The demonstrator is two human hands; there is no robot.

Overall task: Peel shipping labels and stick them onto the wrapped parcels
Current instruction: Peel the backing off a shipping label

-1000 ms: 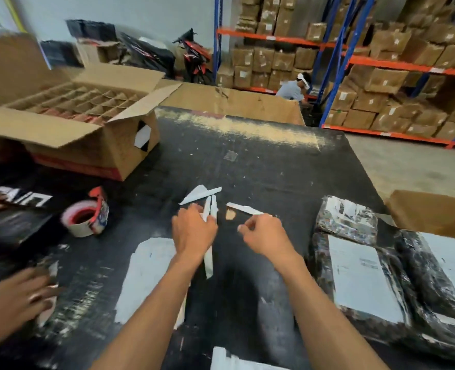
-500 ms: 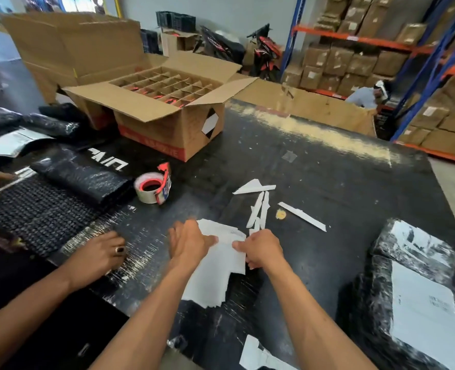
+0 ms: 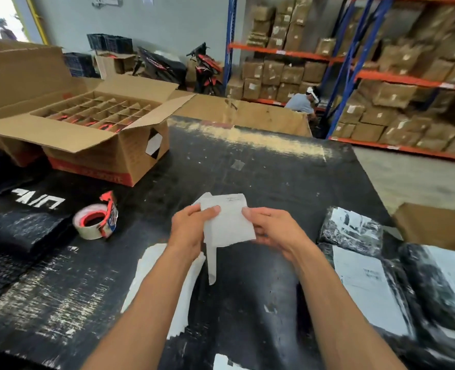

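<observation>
A white shipping label sheet (image 3: 229, 222) is held up above the black table (image 3: 274, 169), back side toward me. My left hand (image 3: 190, 231) pinches its left edge and my right hand (image 3: 271, 228) grips its right edge. A narrow strip of backing hangs down from the sheet's lower left. Under my left forearm a stack of white label sheets (image 3: 151, 268) lies on the table. Black wrapped parcels sit at the right: one with a white label (image 3: 365, 287), a smaller one behind it (image 3: 351, 228), another at the far right (image 3: 450, 279).
A roll of clear tape in a red dispenser (image 3: 95, 221) stands left of my hands. An open cardboard box with dividers (image 3: 98, 134) sits at the back left. Black wrapped items (image 3: 20, 231) lie at the left edge. Shelves of cartons and a seated person (image 3: 302, 102) are beyond the table.
Both hands picked one label sheet off the stack and lifted it above the table. The other person's hands at the left are no longer in view. The loose white strips are hidden behind the sheet.
</observation>
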